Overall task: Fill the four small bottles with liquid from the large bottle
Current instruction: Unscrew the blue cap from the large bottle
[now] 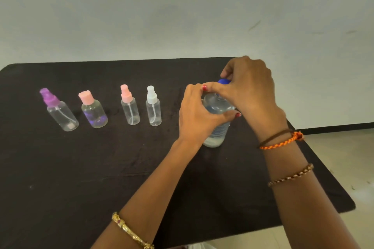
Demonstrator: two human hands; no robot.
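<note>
A dark table stands against a pale wall, with light floor showing at the right. On the table four small clear bottles stand in a row, left to right: a purple sprayer, a pink-capped bottle, a pink sprayer and a white sprayer, all capped and well apart from the hands. To their right stands the large bottle, clear, with liquid inside and a blue cap. The left hand wraps its body; the right hand pinches the cap from above. Bracelets circle both forearms.
</note>
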